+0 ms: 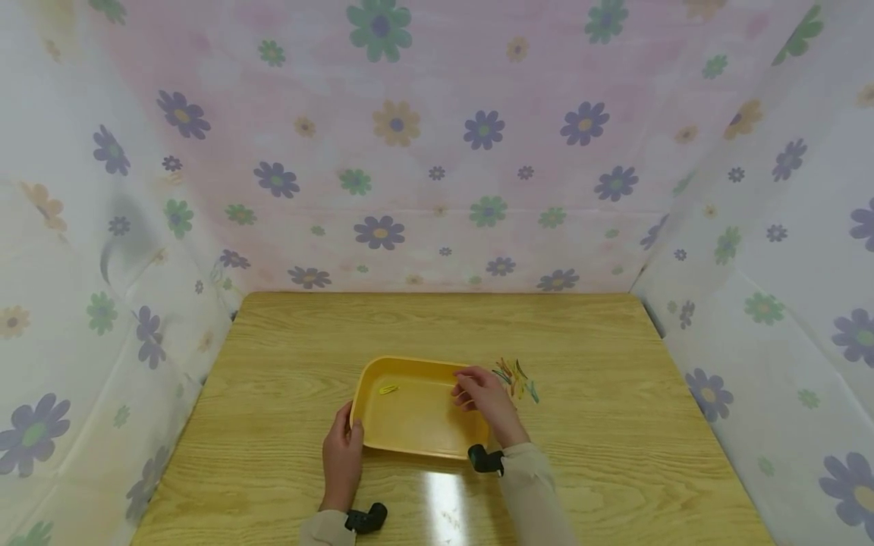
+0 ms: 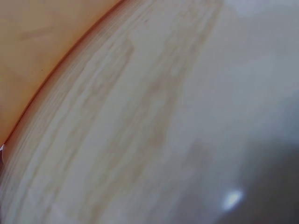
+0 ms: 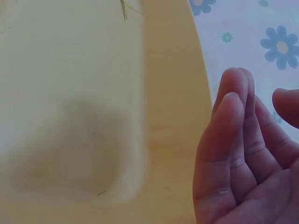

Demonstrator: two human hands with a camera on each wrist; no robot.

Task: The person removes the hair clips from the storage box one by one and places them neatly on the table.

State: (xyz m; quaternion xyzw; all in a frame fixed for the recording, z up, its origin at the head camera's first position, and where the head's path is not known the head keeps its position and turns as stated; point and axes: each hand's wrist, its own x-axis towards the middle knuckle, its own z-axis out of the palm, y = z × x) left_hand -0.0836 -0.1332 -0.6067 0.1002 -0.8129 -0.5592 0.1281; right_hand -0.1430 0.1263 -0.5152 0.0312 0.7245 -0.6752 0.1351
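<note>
My left hand (image 1: 341,457) grips a shallow yellow plastic tray (image 1: 410,453) at its left end, thumb at the rim and fingers along the outer wall. Over the tray's right part hovers my right hand (image 1: 483,396), its fingers loosely bent. In the right wrist view nothing shows between the thumb and fingers (image 3: 219,135). A yellow snap hair clip (image 1: 388,390) lies inside the tray toward the left. Just outside the tray's right end sits a loose pile of coloured hair clips (image 1: 517,379), partly behind the right hand.
Everything stands on a wood-grain table (image 1: 580,334). Flower-printed cloth (image 1: 437,144) rises behind the table and along both sides. Each wrist wears a black camera; the right one (image 1: 485,459) overlaps the tray's near right corner in the head view.
</note>
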